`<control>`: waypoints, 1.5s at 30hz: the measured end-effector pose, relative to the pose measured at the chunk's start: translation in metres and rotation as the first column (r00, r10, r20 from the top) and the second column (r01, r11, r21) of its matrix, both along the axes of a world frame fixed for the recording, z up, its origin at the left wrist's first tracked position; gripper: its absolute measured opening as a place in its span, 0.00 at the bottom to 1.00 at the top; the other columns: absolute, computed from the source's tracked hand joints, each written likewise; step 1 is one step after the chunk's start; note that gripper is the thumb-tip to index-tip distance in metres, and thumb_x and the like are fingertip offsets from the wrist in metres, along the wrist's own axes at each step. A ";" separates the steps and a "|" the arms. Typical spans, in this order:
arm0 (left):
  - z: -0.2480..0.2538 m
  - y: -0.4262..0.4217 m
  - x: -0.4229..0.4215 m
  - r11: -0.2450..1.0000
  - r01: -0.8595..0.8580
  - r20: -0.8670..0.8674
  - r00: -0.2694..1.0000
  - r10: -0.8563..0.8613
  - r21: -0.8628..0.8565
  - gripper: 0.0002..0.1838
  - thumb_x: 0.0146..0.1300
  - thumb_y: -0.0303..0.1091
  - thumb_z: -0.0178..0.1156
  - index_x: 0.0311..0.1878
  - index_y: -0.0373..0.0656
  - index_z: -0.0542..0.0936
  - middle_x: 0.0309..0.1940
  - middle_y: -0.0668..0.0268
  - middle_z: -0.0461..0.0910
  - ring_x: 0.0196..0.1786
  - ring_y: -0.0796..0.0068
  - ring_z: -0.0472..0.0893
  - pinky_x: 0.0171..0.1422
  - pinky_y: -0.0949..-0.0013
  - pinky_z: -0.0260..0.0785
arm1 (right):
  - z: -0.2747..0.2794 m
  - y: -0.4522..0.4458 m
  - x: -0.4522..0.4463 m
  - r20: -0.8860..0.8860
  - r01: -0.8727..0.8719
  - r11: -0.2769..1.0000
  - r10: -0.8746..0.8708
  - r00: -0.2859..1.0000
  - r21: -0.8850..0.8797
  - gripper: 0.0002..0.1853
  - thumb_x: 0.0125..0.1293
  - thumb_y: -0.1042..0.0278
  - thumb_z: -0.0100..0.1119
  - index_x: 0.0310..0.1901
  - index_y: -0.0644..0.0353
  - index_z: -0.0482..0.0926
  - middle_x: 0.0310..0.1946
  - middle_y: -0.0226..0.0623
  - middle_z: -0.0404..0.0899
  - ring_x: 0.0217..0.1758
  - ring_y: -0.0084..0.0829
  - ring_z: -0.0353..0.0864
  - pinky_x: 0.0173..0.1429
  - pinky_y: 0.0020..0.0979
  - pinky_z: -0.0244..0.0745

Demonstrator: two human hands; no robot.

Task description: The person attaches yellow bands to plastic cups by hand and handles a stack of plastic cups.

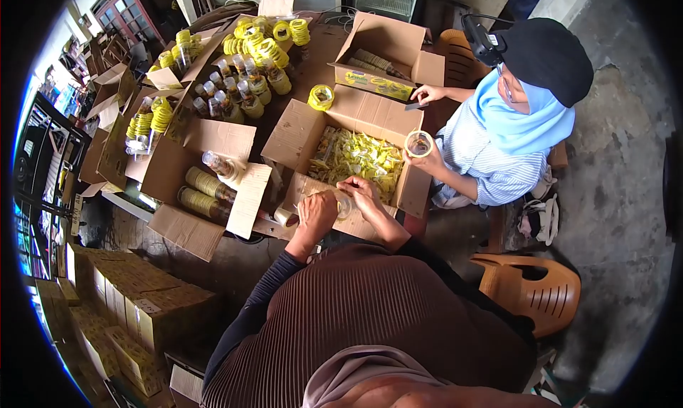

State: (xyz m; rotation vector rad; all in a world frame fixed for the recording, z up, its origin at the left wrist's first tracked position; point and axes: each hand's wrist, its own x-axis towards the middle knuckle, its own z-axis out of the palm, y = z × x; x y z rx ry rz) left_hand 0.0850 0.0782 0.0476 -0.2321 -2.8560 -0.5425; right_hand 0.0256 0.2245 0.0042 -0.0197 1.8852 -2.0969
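My left hand (318, 212) is closed at the near edge of an open cardboard box (295, 134), its fingers against a see-through plastic cup (344, 204). Just right of it, my right hand (363, 196) reaches over the same cup with thumb and fingers pinched together. Whatever lies in that pinch is too small to make out. Beyond both hands, the box holds a heap of yellow and whitish strips (363, 159). Beside my left wrist lies a small cream-coloured roll (286, 216), partly hidden.
A co-worker (491, 130) sits at right, holding a yellow-rimmed jar (419, 144) and a flat dark tool. At left stands a box of ringed cylinders (203, 191). Behind are jars (242, 88), yellow rings (267, 45) and another box (384, 38). An orange chair (537, 294) stands near right.
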 end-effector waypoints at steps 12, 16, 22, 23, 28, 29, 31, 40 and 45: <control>-0.013 -0.031 0.000 0.920 0.225 0.067 0.963 -0.259 0.320 0.49 0.38 0.52 0.79 0.62 0.38 0.69 0.57 0.49 0.71 0.62 0.46 0.70 0.68 0.51 0.61 | 0.017 0.021 0.002 0.274 -0.087 0.978 0.138 0.952 -0.189 0.09 0.67 0.59 0.65 0.40 0.54 0.81 0.30 0.18 0.77 0.29 0.13 0.73 0.36 0.18 0.71; -0.019 -0.024 -0.008 0.797 0.134 0.129 0.958 -0.257 0.589 0.38 0.47 0.42 0.78 0.57 0.34 0.71 0.42 0.52 0.82 0.48 0.54 0.83 0.53 0.59 0.74 | 0.006 0.027 -0.001 0.305 -0.026 0.974 0.095 0.948 -0.224 0.14 0.67 0.56 0.65 0.45 0.57 0.81 0.34 0.24 0.80 0.33 0.16 0.78 0.39 0.21 0.74; 0.002 -0.027 -0.010 0.730 0.113 0.160 0.942 -0.294 0.675 0.28 0.51 0.40 0.76 0.51 0.34 0.77 0.38 0.55 0.84 0.44 0.63 0.84 0.50 0.63 0.75 | -0.019 0.066 0.007 -0.537 0.284 0.636 0.245 0.808 0.717 0.26 0.61 0.59 0.69 0.58 0.61 0.73 0.46 0.45 0.80 0.50 0.45 0.81 0.54 0.40 0.76; 0.004 -0.028 -0.011 0.706 0.096 0.192 0.929 -0.317 0.702 0.27 0.51 0.40 0.76 0.49 0.34 0.78 0.38 0.56 0.84 0.44 0.65 0.84 0.50 0.64 0.74 | -0.044 0.074 0.006 -0.505 0.220 0.785 0.132 0.853 0.579 0.27 0.57 0.60 0.71 0.57 0.60 0.75 0.49 0.50 0.79 0.55 0.52 0.77 0.59 0.43 0.72; -0.006 -0.037 -0.014 0.734 0.148 0.216 0.901 -0.377 0.662 0.30 0.51 0.39 0.77 0.55 0.36 0.75 0.40 0.61 0.84 0.44 0.71 0.83 0.52 0.66 0.75 | -0.019 0.080 0.026 -0.512 0.223 0.692 0.243 0.824 0.687 0.22 0.61 0.65 0.68 0.55 0.62 0.76 0.51 0.48 0.78 0.55 0.47 0.78 0.59 0.41 0.74; -0.003 -0.037 -0.014 0.726 0.151 0.223 0.893 -0.392 0.671 0.31 0.51 0.39 0.77 0.55 0.36 0.75 0.39 0.61 0.84 0.44 0.71 0.83 0.51 0.66 0.75 | -0.015 0.080 0.027 -0.349 0.096 0.815 0.136 0.927 0.572 0.20 0.62 0.66 0.67 0.55 0.62 0.76 0.51 0.47 0.78 0.55 0.44 0.79 0.58 0.39 0.75; -0.006 -0.037 -0.015 0.720 0.173 0.203 0.892 -0.404 0.672 0.31 0.50 0.39 0.77 0.55 0.36 0.75 0.39 0.61 0.84 0.44 0.71 0.83 0.51 0.66 0.75 | -0.013 0.079 0.028 -0.143 0.007 0.913 0.056 0.988 0.408 0.19 0.64 0.67 0.65 0.55 0.62 0.76 0.51 0.46 0.79 0.54 0.41 0.80 0.56 0.38 0.76; -0.010 -0.026 -0.021 0.690 0.218 0.245 0.827 -0.507 0.690 0.28 0.49 0.39 0.77 0.51 0.37 0.78 0.38 0.57 0.84 0.41 0.66 0.84 0.46 0.64 0.75 | 0.045 0.045 0.027 -0.526 0.132 0.864 0.169 0.833 0.486 0.16 0.60 0.67 0.69 0.46 0.62 0.76 0.41 0.41 0.77 0.46 0.39 0.79 0.51 0.37 0.75; -0.007 -0.025 -0.028 0.765 0.308 0.276 0.804 -0.528 0.566 0.29 0.48 0.39 0.77 0.51 0.39 0.76 0.38 0.56 0.82 0.39 0.63 0.82 0.45 0.63 0.73 | 0.053 0.020 0.024 -0.617 0.201 0.766 0.301 0.727 0.610 0.16 0.53 0.70 0.70 0.39 0.59 0.72 0.40 0.38 0.74 0.47 0.43 0.75 0.51 0.40 0.71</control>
